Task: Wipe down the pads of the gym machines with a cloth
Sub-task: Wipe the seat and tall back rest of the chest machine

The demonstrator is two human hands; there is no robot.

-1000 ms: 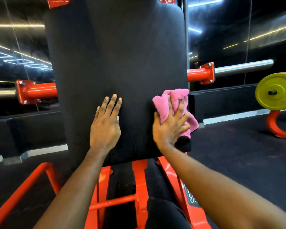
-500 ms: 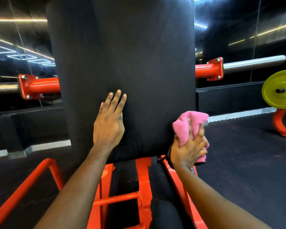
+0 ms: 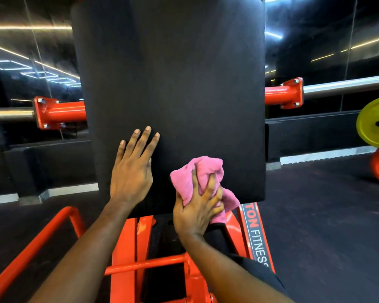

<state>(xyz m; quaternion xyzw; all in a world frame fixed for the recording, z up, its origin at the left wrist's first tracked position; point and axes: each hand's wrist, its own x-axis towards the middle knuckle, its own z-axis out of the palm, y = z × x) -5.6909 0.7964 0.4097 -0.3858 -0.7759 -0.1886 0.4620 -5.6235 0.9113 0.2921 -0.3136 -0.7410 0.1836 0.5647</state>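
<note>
Wiping the black back pad [image 3: 169, 73] of a gym machine with an orange frame [image 3: 124, 248]: the right hand [image 3: 197, 208], fingers [image 3: 210, 184] curled round a bunched pink cloth [image 3: 202, 171], presses it against the pad's lower right part, while the left hand [image 3: 130, 173] lies flat on the pad just beside, fingers straight, holding nothing. The lower edge seems to be the stroke in hand; the next move likely calls for carrying the cloth across the rest of the pad under steady pressure. No container is in view.
</note>
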